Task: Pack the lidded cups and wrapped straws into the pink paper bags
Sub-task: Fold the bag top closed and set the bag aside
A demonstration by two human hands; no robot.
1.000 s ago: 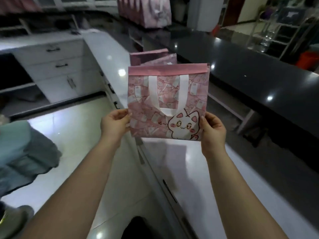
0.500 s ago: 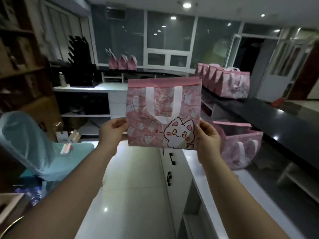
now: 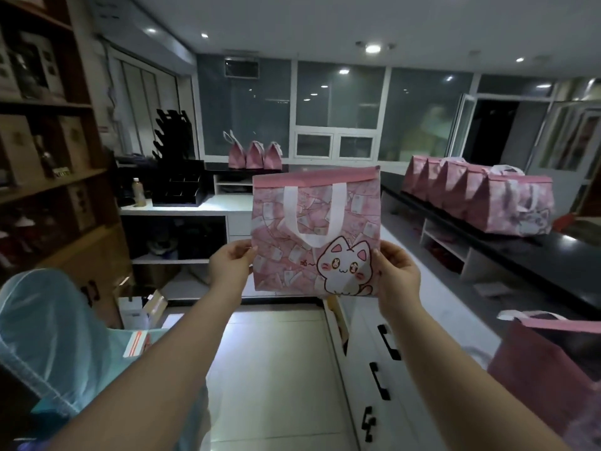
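Out in front of me, in the head view, I hold one pink paper bag (image 3: 315, 232) flat and upright, with its cat print and white handle turned toward me. I judge that I hold it by both lower edges so that I can pull its sides apart and open it before filling. My left hand (image 3: 231, 265) pinches the left edge, closed on the paper. My right hand (image 3: 396, 271) pinches the right edge in the same way. Neither hand carries anything else. An open bag (image 3: 546, 359) stands at the lower right, and a row of bags (image 3: 481, 196) stands on the black bench (image 3: 520, 252), well apart from me. Cups and straws I do not see here.
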